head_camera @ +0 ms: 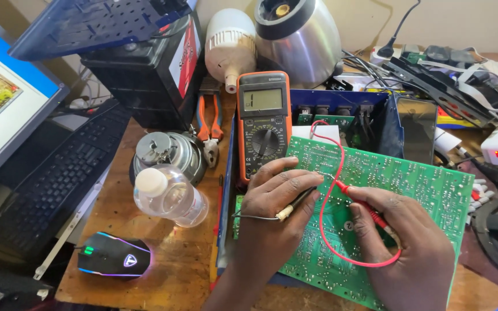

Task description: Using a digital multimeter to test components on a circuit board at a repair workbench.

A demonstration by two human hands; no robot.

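While I look down: both hands work on the board.
Right hand (402, 242): I see it pinching a red probe (359, 201).
Left hand (278, 198): fingers closed around a black probe (298, 203).
Circuit board (410, 184): green, tilted under both tips.
Meter (263, 124): orange, just behind the board.

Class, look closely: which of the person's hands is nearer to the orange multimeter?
Left. The left hand lies just below the orange multimeter; the right hand is farther right, over the green circuit board.
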